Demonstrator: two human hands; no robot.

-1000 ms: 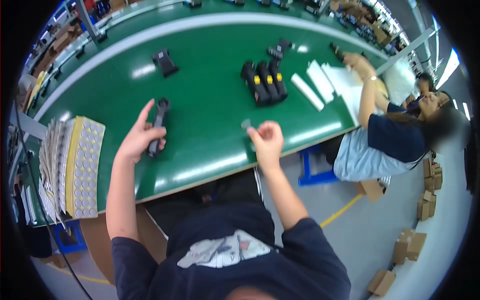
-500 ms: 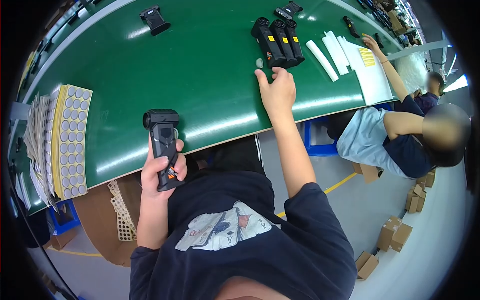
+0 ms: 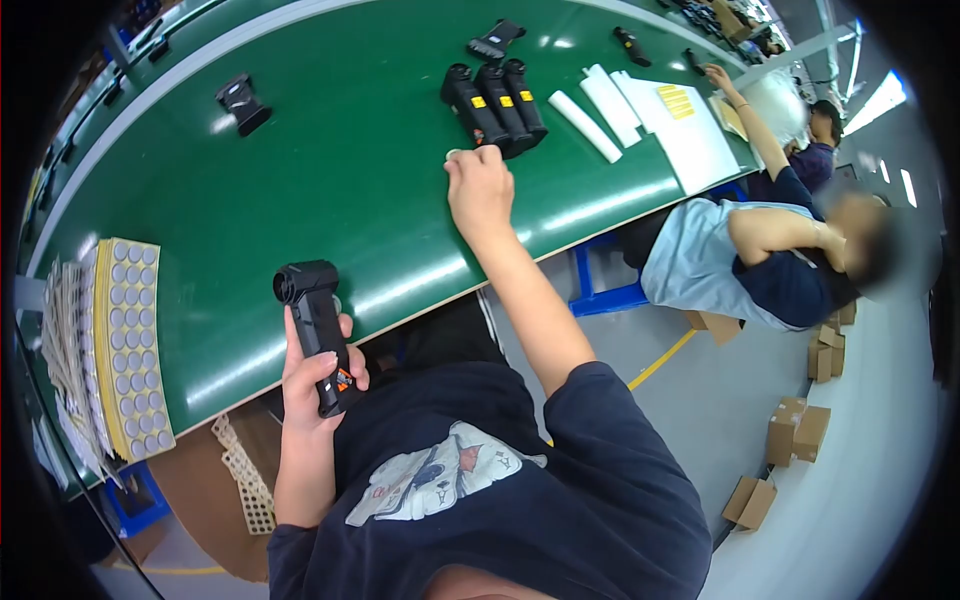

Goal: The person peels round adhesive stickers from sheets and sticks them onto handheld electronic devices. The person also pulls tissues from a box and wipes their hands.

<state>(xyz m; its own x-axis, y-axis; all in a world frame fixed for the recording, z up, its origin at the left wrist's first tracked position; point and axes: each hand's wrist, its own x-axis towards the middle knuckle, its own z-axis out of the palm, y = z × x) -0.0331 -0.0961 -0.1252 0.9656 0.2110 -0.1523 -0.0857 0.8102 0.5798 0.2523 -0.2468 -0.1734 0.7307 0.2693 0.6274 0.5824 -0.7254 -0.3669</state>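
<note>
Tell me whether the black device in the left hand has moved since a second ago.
Yes, toward the near edge of the green table. The black device was wholly inside that edge; its lower end now reaches past it.

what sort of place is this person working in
Most likely a factory assembly area: a long green workbench with three look-alike black devices lined up, a sheet of round discs, and a co-worker seated at the same bench.

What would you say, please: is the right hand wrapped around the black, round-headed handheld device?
No, the left hand is wrapped around that black, round-headed handheld device.
</note>
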